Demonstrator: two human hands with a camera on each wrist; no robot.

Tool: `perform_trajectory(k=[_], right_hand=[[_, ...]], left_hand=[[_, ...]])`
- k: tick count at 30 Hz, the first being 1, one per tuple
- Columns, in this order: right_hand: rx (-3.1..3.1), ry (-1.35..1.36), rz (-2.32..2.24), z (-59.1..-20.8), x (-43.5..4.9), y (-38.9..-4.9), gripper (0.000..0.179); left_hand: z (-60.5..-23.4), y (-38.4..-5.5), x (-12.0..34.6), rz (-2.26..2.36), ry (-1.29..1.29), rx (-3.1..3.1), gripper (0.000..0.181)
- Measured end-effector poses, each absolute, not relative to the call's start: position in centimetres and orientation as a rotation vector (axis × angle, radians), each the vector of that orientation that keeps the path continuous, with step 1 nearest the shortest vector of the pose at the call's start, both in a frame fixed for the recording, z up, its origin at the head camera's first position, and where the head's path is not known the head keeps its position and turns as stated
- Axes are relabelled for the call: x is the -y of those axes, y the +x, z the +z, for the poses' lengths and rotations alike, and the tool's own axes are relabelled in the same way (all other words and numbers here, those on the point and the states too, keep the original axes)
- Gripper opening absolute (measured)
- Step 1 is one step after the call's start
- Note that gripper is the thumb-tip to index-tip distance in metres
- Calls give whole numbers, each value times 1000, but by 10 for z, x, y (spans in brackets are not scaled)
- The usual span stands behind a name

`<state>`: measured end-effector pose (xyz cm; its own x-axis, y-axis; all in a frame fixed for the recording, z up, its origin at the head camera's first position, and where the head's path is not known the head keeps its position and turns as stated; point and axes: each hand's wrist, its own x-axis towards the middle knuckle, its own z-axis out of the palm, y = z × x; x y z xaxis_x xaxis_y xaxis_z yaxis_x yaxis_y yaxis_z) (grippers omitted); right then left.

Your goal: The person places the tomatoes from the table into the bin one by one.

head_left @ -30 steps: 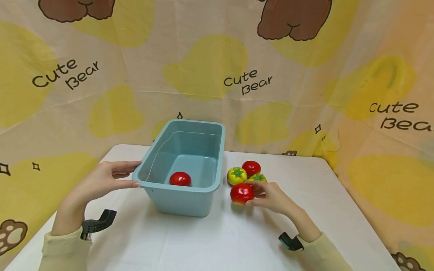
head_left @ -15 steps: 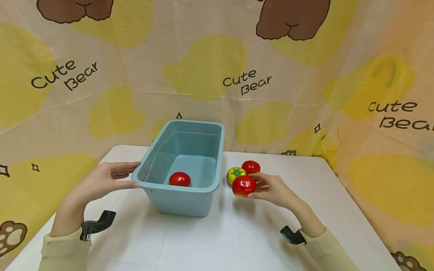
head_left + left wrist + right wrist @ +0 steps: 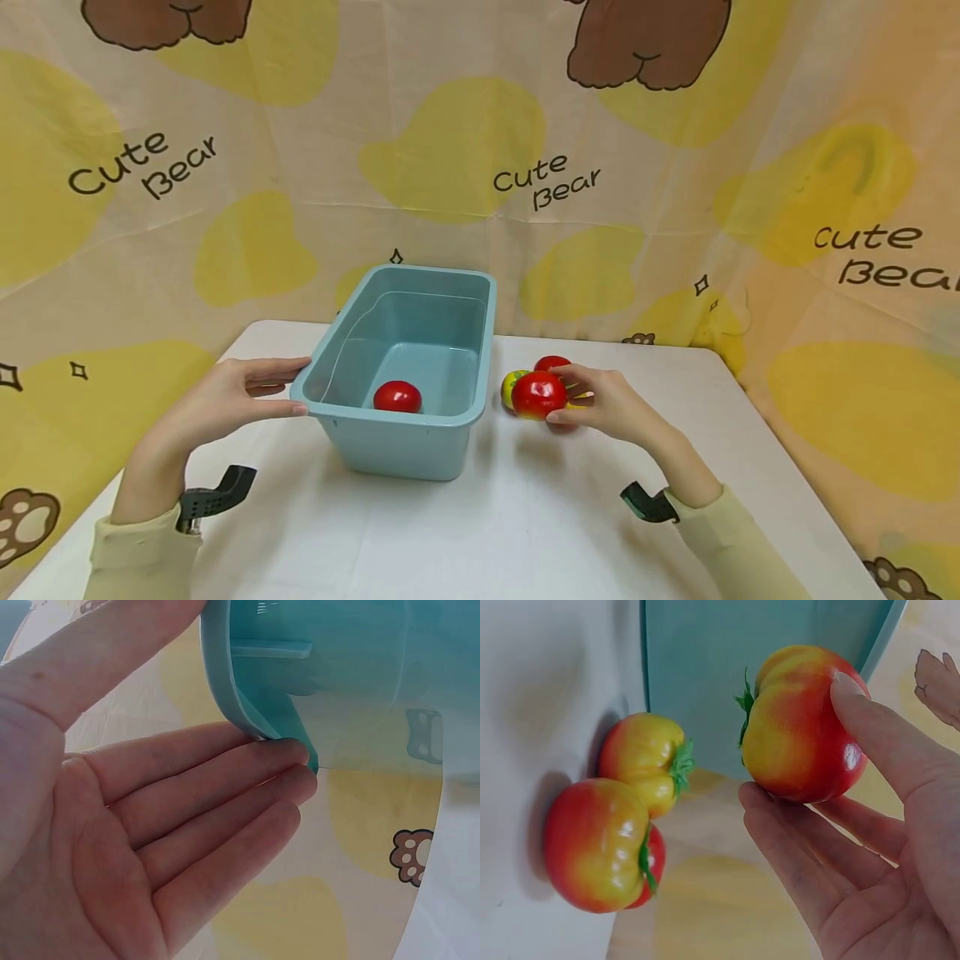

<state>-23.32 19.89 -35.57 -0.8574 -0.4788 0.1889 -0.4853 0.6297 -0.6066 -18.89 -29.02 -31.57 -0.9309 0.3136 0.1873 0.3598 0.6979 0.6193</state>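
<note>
In the head view my right hand pinches a glossy red-and-yellow tomato between thumb and fingers, raised above the table. The right wrist view shows its green leafy top. Under and behind it are a yellow tomato, a red-and-yellow one and a red one, clustered together and partly hidden. To the left stands a blue plastic bin with one red tomato inside. Fingers straight, my left hand touches the bin's near left corner at the rim.
The white table carries the bin and the tomatoes. Close behind its far edge hangs a patterned cloth with bear prints. Black wrist mounts sit on both wrists.
My right hand has lifted the red-and-yellow tomato and moved it a little away from me, over the other tomatoes. The left hand and the bin stay in place.
</note>
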Motion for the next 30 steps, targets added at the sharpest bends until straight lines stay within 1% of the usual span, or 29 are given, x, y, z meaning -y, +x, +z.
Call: perform_trajectory(k=[8, 23, 30], right_hand=[[2808, 893, 1022, -342, -197, -239, 62], [2810, 889, 940, -314, -193, -244, 65], [2773, 940, 959, -304, -188, -249, 60]], left_hand=[[-315, -189, 290, -1057, -566, 2837, 62], [-313, -188, 289, -1024, -532, 2859, 63], [-312, -187, 289, -1025, -532, 2861, 64]])
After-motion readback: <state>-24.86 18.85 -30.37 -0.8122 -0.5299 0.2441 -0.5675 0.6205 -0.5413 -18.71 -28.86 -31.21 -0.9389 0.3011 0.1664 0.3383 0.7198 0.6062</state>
